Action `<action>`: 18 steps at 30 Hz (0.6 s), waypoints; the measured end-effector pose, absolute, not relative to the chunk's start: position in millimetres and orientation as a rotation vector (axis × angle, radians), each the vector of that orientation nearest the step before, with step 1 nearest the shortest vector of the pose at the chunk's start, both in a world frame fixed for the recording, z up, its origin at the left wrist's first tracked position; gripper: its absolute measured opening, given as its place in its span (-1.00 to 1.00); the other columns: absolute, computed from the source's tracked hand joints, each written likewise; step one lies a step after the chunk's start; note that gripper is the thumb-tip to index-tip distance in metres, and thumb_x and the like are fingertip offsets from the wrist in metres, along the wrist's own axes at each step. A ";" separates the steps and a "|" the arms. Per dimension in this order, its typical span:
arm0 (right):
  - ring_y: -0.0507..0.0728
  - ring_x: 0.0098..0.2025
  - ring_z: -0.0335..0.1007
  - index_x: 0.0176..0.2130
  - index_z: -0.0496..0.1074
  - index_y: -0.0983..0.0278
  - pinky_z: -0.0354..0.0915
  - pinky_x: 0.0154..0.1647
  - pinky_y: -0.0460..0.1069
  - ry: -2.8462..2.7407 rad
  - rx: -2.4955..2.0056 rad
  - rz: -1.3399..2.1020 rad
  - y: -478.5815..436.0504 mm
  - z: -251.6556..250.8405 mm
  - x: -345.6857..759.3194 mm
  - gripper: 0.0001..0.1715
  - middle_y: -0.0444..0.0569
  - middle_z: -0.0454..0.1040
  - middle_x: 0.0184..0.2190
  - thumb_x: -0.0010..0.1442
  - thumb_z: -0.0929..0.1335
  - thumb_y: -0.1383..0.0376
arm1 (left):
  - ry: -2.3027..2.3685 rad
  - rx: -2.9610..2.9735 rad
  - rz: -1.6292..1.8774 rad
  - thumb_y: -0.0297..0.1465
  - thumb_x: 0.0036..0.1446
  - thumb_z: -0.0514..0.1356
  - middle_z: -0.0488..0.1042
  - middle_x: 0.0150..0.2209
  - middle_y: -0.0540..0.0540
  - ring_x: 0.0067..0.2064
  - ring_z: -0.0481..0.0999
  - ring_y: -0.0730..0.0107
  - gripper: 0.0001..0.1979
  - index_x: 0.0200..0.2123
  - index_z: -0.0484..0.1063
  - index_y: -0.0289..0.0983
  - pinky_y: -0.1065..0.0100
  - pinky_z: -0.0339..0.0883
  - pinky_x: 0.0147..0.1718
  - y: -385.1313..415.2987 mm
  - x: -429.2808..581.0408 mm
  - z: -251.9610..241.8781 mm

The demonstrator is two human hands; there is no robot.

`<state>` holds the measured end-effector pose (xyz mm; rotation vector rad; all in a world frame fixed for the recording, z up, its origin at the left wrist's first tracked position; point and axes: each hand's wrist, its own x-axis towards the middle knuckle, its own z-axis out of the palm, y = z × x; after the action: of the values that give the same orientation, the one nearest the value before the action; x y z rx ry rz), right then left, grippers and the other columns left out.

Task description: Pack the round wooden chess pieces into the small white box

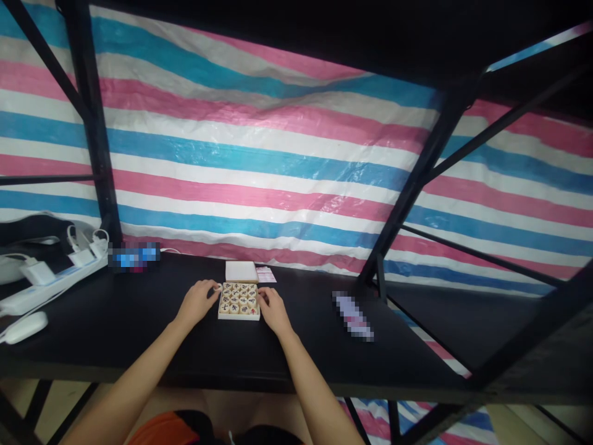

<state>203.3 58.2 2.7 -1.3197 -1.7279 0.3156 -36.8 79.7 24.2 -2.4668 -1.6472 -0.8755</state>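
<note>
A shallow white box of Chinese chess pieces (239, 301) lies on the black desk in front of me. Round cream pieces fill it in rows; most carry dark characters, and one at the near right corner is red. My left hand (200, 303) is at the box's left edge with fingers curled, and a small whitish bit shows by its fingertips, too small to name. On the opposite edge, the bent fingers and thumb of my right hand (275, 309) touch the box. Just behind stands the open white lid (241, 271), beside a pink-and-white paper slip (265, 275).
To the left, a white power strip (60, 285) holds several plugs and cables, with a white rounded device (26, 327) near it. A blurred-out object (353, 316) lies right on the desk (315, 346). Black frame posts (407, 185) and a striped tarp (259, 148) enclose the back.
</note>
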 end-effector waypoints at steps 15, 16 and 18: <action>0.06 -0.37 0.35 -0.24 0.41 0.26 0.25 -0.34 -0.09 -1.784 -1.050 0.410 44.5 16.3 192.9 -0.82 -0.08 0.46 -0.38 0.17 0.28 0.27 | -0.962 -2.674 -1.058 -0.27 0.27 0.04 0.48 -0.19 -0.13 -0.15 0.41 0.23 -0.77 -0.14 0.40 -0.24 0.23 0.27 -0.15 56.5 -11.0 29.9; 0.05 -0.39 0.35 -0.26 0.41 0.27 0.24 -0.37 -0.09 -1.745 -1.086 0.427 46.3 16.2 197.2 -0.83 -0.09 0.46 -0.41 0.15 0.29 0.26 | -1.056 -2.654 -1.084 -0.28 0.28 0.02 0.47 -0.19 -0.12 -0.15 0.41 0.23 -0.78 -0.15 0.39 -0.24 0.23 0.27 -0.15 57.9 -13.9 30.9; 0.04 -0.44 0.32 -0.34 0.42 0.27 0.22 -0.41 -0.10 -1.723 -1.133 0.460 48.6 15.9 204.0 -0.87 -0.13 0.44 -0.47 0.12 0.30 0.27 | -1.220 -2.621 -1.123 -0.30 0.28 0.00 0.46 -0.21 -0.11 -0.16 0.40 0.23 -0.78 -0.18 0.39 -0.24 0.22 0.27 -0.14 62.7 -20.4 30.6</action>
<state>204.0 48.6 15.9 -1.1327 -1.7227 0.4596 -20.4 62.7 30.6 -2.6205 -1.2201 -1.1233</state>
